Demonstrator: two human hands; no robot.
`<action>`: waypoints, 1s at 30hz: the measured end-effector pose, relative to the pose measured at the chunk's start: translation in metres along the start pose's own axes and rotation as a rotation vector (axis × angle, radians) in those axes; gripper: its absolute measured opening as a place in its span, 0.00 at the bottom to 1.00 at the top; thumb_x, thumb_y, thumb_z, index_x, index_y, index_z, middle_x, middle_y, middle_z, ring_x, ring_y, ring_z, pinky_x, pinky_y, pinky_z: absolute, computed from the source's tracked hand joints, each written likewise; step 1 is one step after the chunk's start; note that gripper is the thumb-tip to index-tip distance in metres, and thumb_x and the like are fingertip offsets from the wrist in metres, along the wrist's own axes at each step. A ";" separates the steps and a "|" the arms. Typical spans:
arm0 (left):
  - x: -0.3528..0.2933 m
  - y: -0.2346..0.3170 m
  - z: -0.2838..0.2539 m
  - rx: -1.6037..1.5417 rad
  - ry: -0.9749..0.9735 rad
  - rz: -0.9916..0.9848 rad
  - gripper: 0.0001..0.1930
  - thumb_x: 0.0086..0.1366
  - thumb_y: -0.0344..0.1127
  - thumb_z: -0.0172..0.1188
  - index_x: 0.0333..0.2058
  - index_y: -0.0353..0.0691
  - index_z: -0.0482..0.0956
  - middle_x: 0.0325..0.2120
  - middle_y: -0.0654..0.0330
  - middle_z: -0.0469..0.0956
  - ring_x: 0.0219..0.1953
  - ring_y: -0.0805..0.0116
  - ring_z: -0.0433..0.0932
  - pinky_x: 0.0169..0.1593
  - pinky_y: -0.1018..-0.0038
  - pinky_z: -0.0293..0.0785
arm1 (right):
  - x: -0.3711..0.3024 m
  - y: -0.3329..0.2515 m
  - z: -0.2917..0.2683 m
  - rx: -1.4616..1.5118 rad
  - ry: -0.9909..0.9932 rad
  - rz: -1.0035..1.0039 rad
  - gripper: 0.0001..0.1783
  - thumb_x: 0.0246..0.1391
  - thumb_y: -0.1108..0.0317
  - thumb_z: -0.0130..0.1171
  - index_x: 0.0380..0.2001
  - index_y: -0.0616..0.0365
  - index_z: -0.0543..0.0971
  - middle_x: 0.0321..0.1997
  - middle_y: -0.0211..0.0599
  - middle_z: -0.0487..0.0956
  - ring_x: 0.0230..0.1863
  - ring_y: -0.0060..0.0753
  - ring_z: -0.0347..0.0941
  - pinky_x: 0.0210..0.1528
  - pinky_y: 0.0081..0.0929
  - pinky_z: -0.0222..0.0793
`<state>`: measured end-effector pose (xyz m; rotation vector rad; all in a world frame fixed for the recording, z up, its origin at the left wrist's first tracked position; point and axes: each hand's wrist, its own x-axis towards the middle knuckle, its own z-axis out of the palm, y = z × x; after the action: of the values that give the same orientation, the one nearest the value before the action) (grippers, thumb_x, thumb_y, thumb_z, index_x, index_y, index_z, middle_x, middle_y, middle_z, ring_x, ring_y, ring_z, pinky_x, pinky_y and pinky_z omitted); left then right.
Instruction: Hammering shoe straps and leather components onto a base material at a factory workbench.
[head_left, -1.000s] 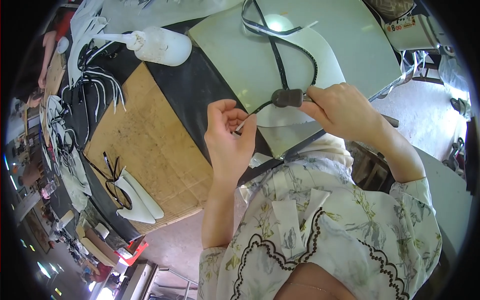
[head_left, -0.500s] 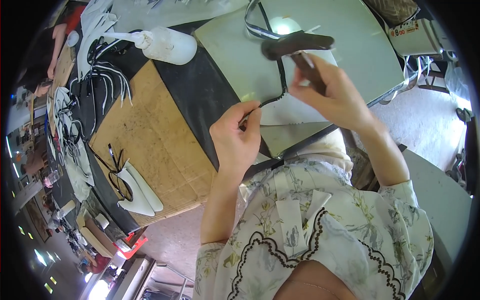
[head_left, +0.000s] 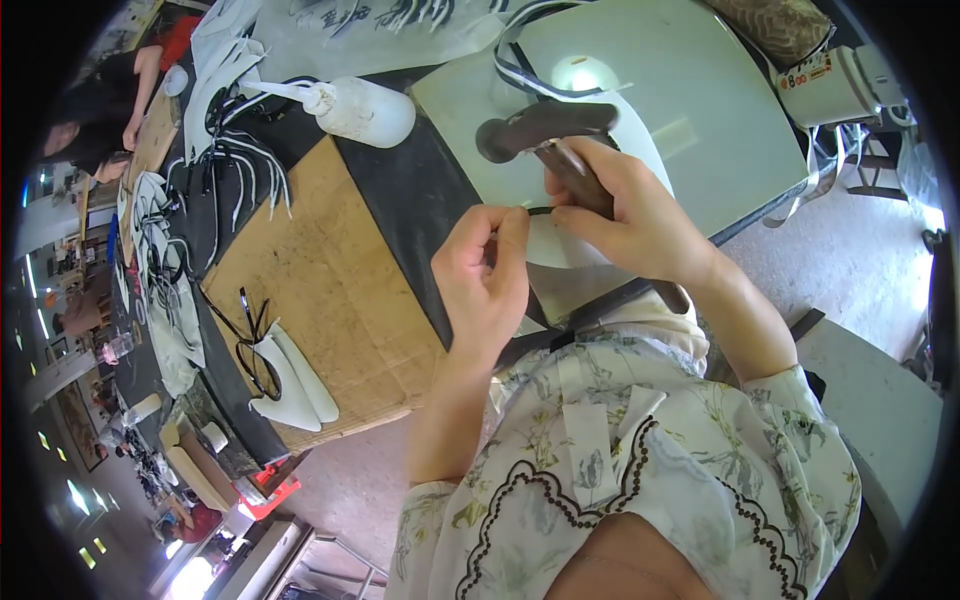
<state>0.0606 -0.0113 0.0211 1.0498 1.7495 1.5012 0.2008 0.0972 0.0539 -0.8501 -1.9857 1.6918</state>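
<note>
My right hand is closed around the brown handle of a hammer. The hammer's dark head is raised above the work surface, and the handle's butt shows below my palm. Thumb and forefinger of my left hand pinch a narrow black strip. A short stretch of the strip spans the gap between my hands; my right hand and the hammer hide part of it. Underneath lies a thin white sheet piece on a pale glossy slab.
Left of the slab stands a white squeeze bottle with a long nozzle. Brown cardboard covers the near left, with a folded white piece and black straps. Black and white straps lie farther left. Another person's arm shows at far left.
My right hand and the hammer have come left and slightly down, closer to my left hand. The left hand still pinches the strip, while the whole view has shifted a little.
</note>
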 end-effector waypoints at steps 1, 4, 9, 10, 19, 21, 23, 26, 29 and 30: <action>-0.001 0.001 0.003 0.001 0.002 0.008 0.08 0.69 0.30 0.59 0.29 0.34 0.79 0.21 0.73 0.71 0.23 0.87 0.62 0.27 0.84 0.57 | -0.001 -0.002 0.000 0.038 0.026 -0.030 0.11 0.52 0.79 0.59 0.39 0.62 0.71 0.30 0.26 0.71 0.32 0.17 0.66 0.35 0.18 0.64; 0.002 0.002 0.003 -0.190 0.072 -0.070 0.11 0.71 0.34 0.58 0.29 0.36 0.79 0.21 0.73 0.71 0.22 0.86 0.63 0.26 0.84 0.58 | 0.002 0.005 0.006 0.107 0.119 -0.128 0.13 0.51 0.79 0.60 0.40 0.61 0.71 0.30 0.24 0.71 0.29 0.14 0.65 0.30 0.16 0.62; 0.020 0.015 -0.024 -0.369 -0.032 -0.228 0.21 0.75 0.43 0.48 0.33 0.32 0.81 0.26 0.62 0.79 0.27 0.77 0.72 0.34 0.78 0.70 | -0.006 -0.007 -0.008 0.207 0.090 0.053 0.16 0.49 0.78 0.62 0.41 0.58 0.71 0.29 0.21 0.71 0.21 0.09 0.61 0.19 0.13 0.54; 0.021 0.018 -0.029 -0.416 -0.061 -0.177 0.23 0.76 0.47 0.46 0.37 0.31 0.81 0.29 0.57 0.80 0.30 0.74 0.74 0.37 0.75 0.71 | -0.008 -0.011 -0.010 0.238 0.084 0.071 0.15 0.49 0.77 0.62 0.41 0.58 0.71 0.29 0.21 0.71 0.21 0.09 0.61 0.19 0.13 0.53; 0.013 0.050 -0.024 -0.058 -0.163 0.057 0.04 0.66 0.26 0.59 0.36 0.30 0.79 0.30 0.59 0.80 0.34 0.77 0.76 0.42 0.79 0.73 | -0.017 -0.023 -0.013 0.139 0.097 -0.102 0.14 0.51 0.80 0.60 0.41 0.63 0.72 0.34 0.28 0.73 0.36 0.17 0.68 0.41 0.18 0.66; 0.012 0.051 -0.027 0.047 -0.103 0.109 0.04 0.64 0.26 0.60 0.36 0.32 0.79 0.29 0.58 0.80 0.34 0.75 0.77 0.41 0.79 0.73 | -0.019 -0.023 -0.013 0.135 0.115 -0.107 0.14 0.51 0.80 0.61 0.41 0.62 0.72 0.34 0.28 0.73 0.37 0.17 0.67 0.42 0.16 0.64; 0.014 0.052 -0.030 0.111 -0.097 0.212 0.04 0.62 0.25 0.61 0.36 0.33 0.80 0.28 0.58 0.79 0.33 0.71 0.78 0.40 0.77 0.74 | -0.022 -0.024 -0.012 0.135 0.125 -0.094 0.14 0.52 0.81 0.59 0.43 0.63 0.72 0.36 0.28 0.73 0.36 0.15 0.67 0.40 0.15 0.65; 0.016 0.058 -0.033 0.270 -0.116 0.386 0.06 0.58 0.23 0.63 0.35 0.35 0.80 0.27 0.57 0.78 0.31 0.64 0.79 0.37 0.73 0.74 | -0.026 -0.029 -0.011 0.156 0.096 -0.009 0.17 0.54 0.81 0.58 0.48 0.65 0.72 0.39 0.29 0.74 0.36 0.14 0.67 0.38 0.15 0.64; 0.017 0.065 -0.032 0.385 -0.142 0.485 0.06 0.55 0.22 0.64 0.32 0.37 0.79 0.26 0.58 0.77 0.28 0.58 0.76 0.32 0.68 0.71 | -0.026 -0.030 -0.007 0.167 0.138 -0.063 0.13 0.54 0.79 0.58 0.44 0.64 0.76 0.29 0.26 0.74 0.31 0.15 0.67 0.34 0.18 0.66; 0.017 0.068 -0.032 0.429 -0.162 0.486 0.05 0.56 0.22 0.64 0.31 0.37 0.78 0.26 0.57 0.77 0.28 0.59 0.76 0.32 0.68 0.71 | -0.026 -0.031 -0.007 0.165 0.144 -0.061 0.13 0.54 0.79 0.58 0.44 0.64 0.76 0.29 0.26 0.74 0.31 0.15 0.67 0.34 0.18 0.66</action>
<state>0.0376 -0.0100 0.0948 1.8697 1.8248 1.2748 0.2181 0.0821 0.0880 -0.8201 -1.7343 1.6831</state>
